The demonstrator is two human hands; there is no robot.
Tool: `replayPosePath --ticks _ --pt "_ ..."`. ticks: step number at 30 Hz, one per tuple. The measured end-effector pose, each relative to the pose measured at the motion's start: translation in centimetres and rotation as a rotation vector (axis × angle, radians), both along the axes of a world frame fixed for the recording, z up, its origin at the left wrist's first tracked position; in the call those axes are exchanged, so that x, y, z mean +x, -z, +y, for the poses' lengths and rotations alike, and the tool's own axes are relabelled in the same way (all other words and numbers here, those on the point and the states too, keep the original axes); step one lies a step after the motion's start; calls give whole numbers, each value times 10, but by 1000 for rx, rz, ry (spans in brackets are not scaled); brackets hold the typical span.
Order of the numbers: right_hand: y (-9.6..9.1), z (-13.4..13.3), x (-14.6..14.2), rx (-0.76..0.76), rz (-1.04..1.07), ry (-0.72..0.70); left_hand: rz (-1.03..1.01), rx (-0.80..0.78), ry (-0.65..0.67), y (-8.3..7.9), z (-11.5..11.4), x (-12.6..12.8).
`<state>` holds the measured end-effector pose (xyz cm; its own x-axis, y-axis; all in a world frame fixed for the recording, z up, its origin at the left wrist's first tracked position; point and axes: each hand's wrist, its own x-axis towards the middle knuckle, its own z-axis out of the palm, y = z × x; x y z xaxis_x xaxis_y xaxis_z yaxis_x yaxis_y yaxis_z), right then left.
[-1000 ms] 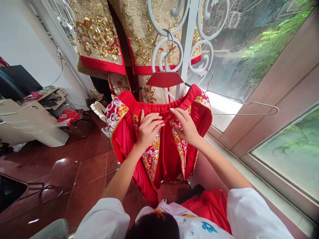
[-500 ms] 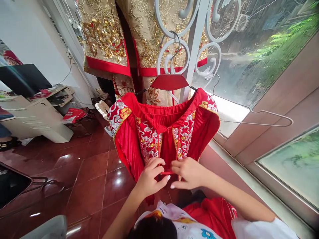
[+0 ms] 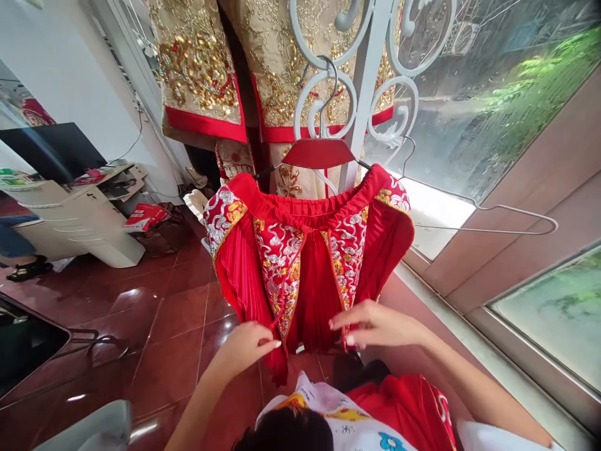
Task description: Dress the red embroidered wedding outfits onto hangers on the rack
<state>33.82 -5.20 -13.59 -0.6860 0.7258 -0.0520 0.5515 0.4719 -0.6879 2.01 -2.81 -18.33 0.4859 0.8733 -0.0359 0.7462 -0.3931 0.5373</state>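
A red garment [image 3: 319, 288] with pleated fabric, a gathered waistband and silver-and-gold embroidered panels hangs from a hanger with a dark red middle piece [image 3: 319, 152]. Thin red cords run down from the front of its waistband. My left hand [image 3: 244, 351] is at the lower left of the embroidered panels, fingers curled on one red cord [image 3: 276, 321]. By the lower tip of the right panel, my right hand [image 3: 375, 324] has its thumb and fingers around the other cord, which is partly hidden. The two hands are apart, with the pleated middle between them.
Gold-sequined garments with red hems [image 3: 201, 122] hang behind. The hanger hooks on a white scrollwork frame [image 3: 361, 94]. A bare wire hanger [image 3: 511, 216] sticks out on the right by the window. A desk [image 3: 89, 228] and part of another person's leg [image 3: 16, 241] are at left.
My hands have moved apart from close together at the front, the left one down and left, the right one slightly right. The cords have spread, uncovering the pleated middle.
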Motion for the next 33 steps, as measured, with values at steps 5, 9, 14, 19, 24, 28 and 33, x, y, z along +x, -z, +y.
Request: replayPosePath --ticks 5,9,14,19,24,28,33 --pt "-39 44 -23 524 312 801 -461 510 -208 -60 19 49" --pt "-34 82 -52 542 289 787 -554 455 -280 -82 55 107" --pt "-15 90 -55 434 446 749 -535 427 -247 -73 71 132" --pt "-5 76 -54 -58 832 615 -961 155 -93 -54 65 123" --pt "0 55 -73 -406 1209 644 -1205 -141 -90 -44 61 126" --pt "-3 45 -71 -354 1223 679 -1160 -499 -9 -37 49 122" --pt "1 42 -60 -27 1039 802 -939 -581 90 -46 37 94"
